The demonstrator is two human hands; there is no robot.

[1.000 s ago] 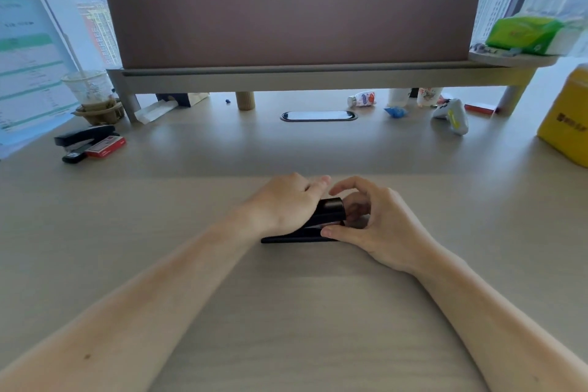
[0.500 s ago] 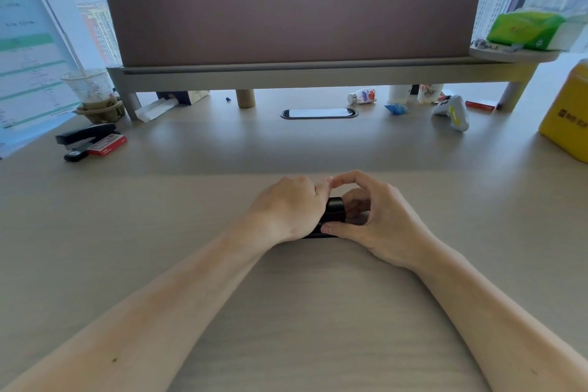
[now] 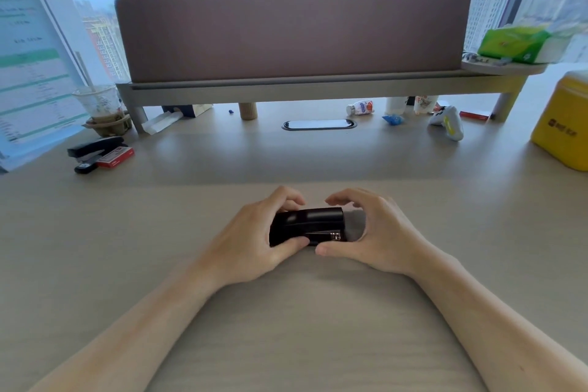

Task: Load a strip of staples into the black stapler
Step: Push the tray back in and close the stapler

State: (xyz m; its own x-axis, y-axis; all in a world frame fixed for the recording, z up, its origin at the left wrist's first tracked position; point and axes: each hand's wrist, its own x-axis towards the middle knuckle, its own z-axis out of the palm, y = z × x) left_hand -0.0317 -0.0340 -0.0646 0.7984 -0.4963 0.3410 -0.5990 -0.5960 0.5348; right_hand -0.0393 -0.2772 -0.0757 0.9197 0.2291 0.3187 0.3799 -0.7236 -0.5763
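Note:
The black stapler (image 3: 310, 225) lies on the desk in front of me, its metal front end pointing right. My left hand (image 3: 254, 239) grips its left half, thumb along the near side and fingers over the far side. My right hand (image 3: 378, 232) curves around the stapler's right end with fingers spread, thumb resting on the desk by the near edge; it does not clearly touch the stapler. The stapler's top looks closed down. No loose staple strip is visible.
A second black stapler (image 3: 92, 149) and a red staple box (image 3: 115, 156) lie far left. A plastic cup (image 3: 100, 105), a raised shelf with a brown divider (image 3: 292, 32), a white controller (image 3: 447, 122) and a yellow box (image 3: 566, 124) line the back and right.
My left hand has shifted left off the stapler's top, exposing most of its black body. My right fingers have opened away from the stapler's right end. The camera has tilted upward.

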